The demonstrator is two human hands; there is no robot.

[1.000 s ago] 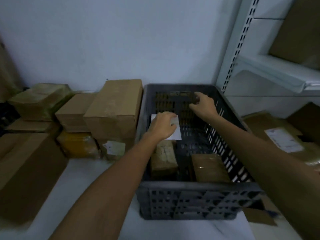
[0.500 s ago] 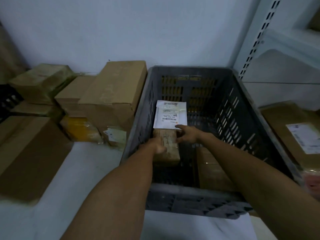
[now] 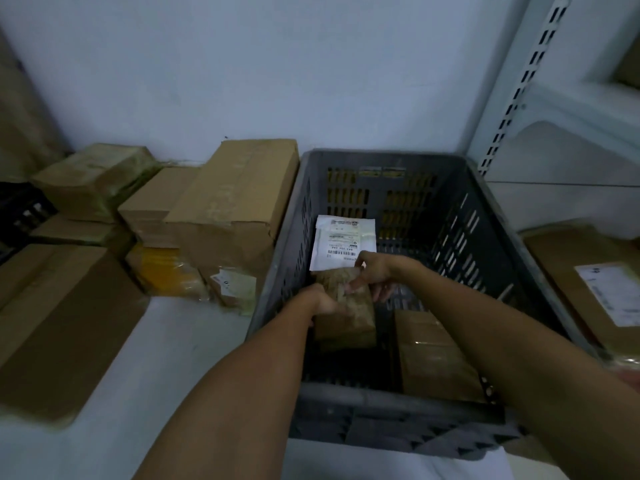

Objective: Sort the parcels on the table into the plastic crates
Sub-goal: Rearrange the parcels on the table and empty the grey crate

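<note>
Both left hand [image 3: 323, 302] and right hand [image 3: 377, 275] curl fingers [image 3: 355, 285] round a brown parcel [image 3: 349, 315] by a barcoded mailer [image 3: 343, 237] in the crate [image 3: 381, 156] on a white surface [image 3: 166, 362].

Barcode with a row of digits on the white mailer [image 3: 343, 240] inside the crate [image 3: 485, 237], too blurred to read for sure; print on the paper label [image 3: 613, 292] at far right equally illegible.

left hand [image 3: 323, 303] grips small brown parcel [image 3: 349, 315] by its left edge | right hand [image 3: 375, 276] pinches its far end | both inside grey crate [image 3: 277, 271] – white mailer [image 3: 343, 240] just behind, second brown parcel [image 3: 436, 355] at right | cardboard boxes [image 3: 235, 202] on tabletop [image 3: 166, 358] – left of crate
</note>
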